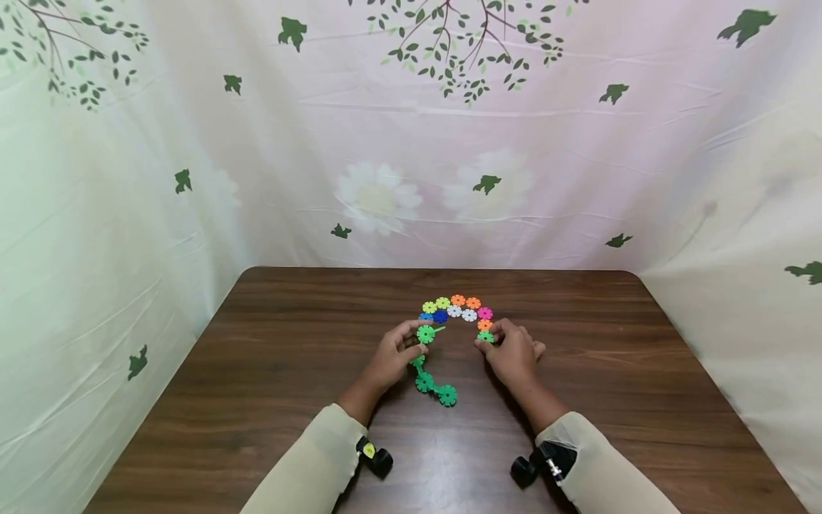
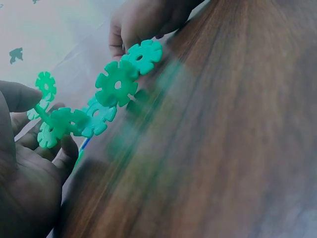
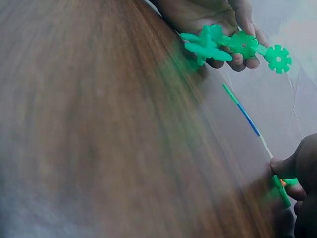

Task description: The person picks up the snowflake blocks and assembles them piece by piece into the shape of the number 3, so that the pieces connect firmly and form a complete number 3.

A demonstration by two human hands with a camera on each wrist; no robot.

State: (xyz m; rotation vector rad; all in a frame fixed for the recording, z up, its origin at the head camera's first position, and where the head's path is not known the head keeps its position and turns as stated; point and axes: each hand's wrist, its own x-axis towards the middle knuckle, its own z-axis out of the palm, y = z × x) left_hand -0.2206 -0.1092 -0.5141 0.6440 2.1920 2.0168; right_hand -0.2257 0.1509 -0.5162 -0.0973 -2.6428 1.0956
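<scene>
My left hand (image 1: pixel 387 359) pinches a chain of green flower-shaped interlocking discs (image 1: pixel 424 382) between thumb and fingers. In the left wrist view, the linked green discs (image 2: pixel 117 84) stand at differing angles, stretching away from the fingertips. My right hand (image 1: pixel 516 355) holds a green disc (image 1: pixel 485 337) at the right end of a multicoloured chain (image 1: pixel 458 300). That chain arches behind both hands in yellow-green, orange, white, blue and pink discs. The right wrist view shows it edge-on, with thumb and fingers pinching the green disc (image 3: pixel 282 193). Fingers hide parts of both chains.
A brown wooden table (image 1: pixel 289 335) lies beneath both hands. Behind it and along the sides hangs a pale curtain (image 1: pixel 411 143) printed with leaves, birds and flowers. Black wrist cameras (image 1: pixel 380 462) are strapped over the light sleeves (image 1: pixel 308 464).
</scene>
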